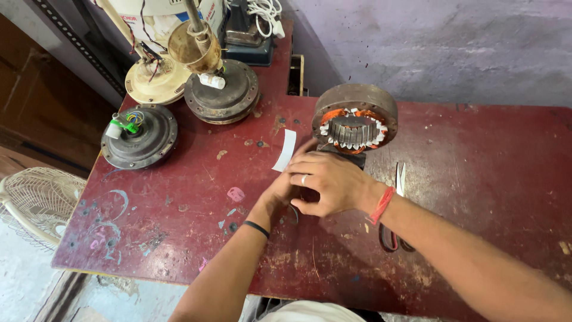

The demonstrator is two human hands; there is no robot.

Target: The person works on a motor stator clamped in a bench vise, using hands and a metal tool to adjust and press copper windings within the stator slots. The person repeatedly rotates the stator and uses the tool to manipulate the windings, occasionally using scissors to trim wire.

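White paper strip (285,149) is pinched by the left hand (280,192) (largely covered by the right hand (328,182), grip unclear) beside the stator (355,118).

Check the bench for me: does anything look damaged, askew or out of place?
The red tabletop is scratched, chipped and paint-spattered. The motor stator stands on edge, windings exposed. A white paper strip sticks out from under the left hand, beside the right hand. Nothing spilled.
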